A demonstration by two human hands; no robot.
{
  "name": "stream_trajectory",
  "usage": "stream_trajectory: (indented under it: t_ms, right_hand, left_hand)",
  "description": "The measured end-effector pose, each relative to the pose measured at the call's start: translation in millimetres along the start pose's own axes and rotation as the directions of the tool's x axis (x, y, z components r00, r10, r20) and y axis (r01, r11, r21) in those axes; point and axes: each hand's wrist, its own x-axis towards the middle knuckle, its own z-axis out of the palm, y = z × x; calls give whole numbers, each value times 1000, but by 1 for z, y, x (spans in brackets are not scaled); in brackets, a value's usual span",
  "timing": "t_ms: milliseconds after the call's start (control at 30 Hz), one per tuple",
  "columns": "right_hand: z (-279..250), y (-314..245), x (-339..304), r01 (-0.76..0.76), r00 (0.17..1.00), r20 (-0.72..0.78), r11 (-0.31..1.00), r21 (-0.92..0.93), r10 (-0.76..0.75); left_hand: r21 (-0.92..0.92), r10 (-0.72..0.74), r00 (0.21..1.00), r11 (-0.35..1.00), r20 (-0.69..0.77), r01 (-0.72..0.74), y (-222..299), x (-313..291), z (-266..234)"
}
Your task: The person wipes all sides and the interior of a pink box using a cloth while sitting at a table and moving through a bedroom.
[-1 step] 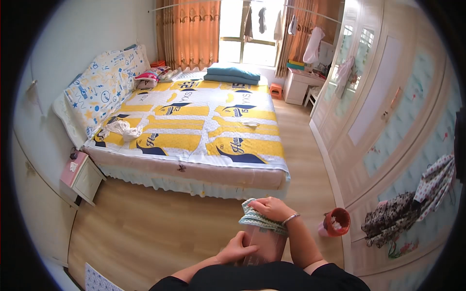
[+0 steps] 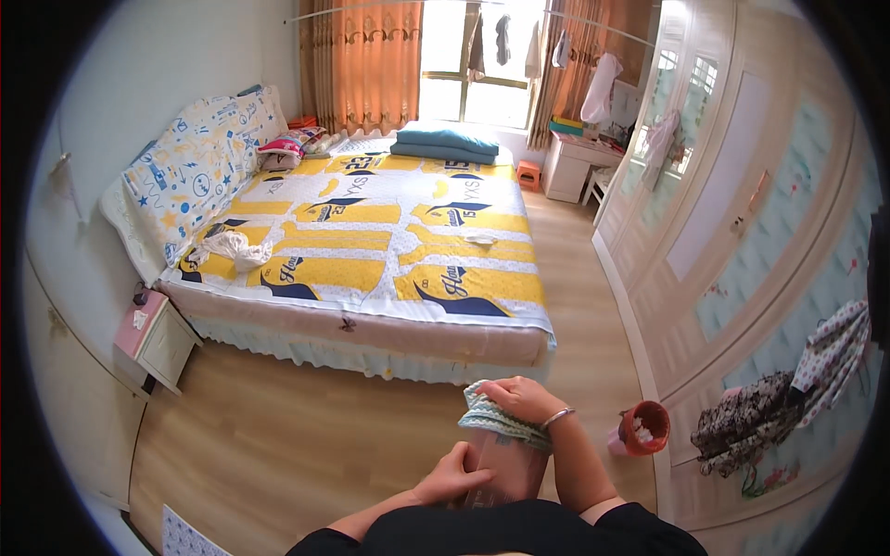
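Note:
Close to my body, my left hand (image 2: pixel 454 473) grips the left side of a pinkish, see-through plastic package (image 2: pixel 512 465), its thumb lying across the front. Over the package's upper end is a folded cloth (image 2: pixel 487 417) with pale green and white wavy stripes. My right hand (image 2: pixel 527 400), with a silver bangle at the wrist, is closed on this cloth from above. The fingers behind the package are hidden. I cannot tell whether the cloth is partly inside the package or only lies against it.
Ahead stands a bed (image 2: pixel 371 324) with a yellow, white and navy cover. To my right are a red waste bin (image 2: pixel 644 428) and a tall wardrobe (image 2: pixel 714 222) with clothes (image 2: pixel 756 417) hanging on it. A bedside cabinet (image 2: pixel 158 338) stands at the left.

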Motion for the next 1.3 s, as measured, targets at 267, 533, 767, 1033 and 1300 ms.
stream_trajectory:
  t_ms: [267, 533, 767, 1033, 1300]
  right_hand:
    - [-48, 55, 56, -214, 976, -36, 975, 54, 216]
    - [-91, 116, 114, -159, 980, -39, 884, 440, 196]
    - [-113, 136, 188, 240, 936, -341, 547, 802, 88]
    - [-62, 104, 243, -219, 973, 229, 166, 962, -43]
    - [-49, 59, 299, -154, 916, 287, 413, 897, -281]
  left_hand:
    - [10, 8, 1000, 1000, 1, -8, 46, 71, -42]
    - [66, 30, 999, 997, -21, -29, 66, 154, -68]
    - [123, 156, 954, 984, -255, -128, 100, 202, -81]
    - [-114, 169, 676, 928, -717, -354, 78, 215, -87]
    - [-157, 150, 517, 850, -843, -502, 84, 200, -141]
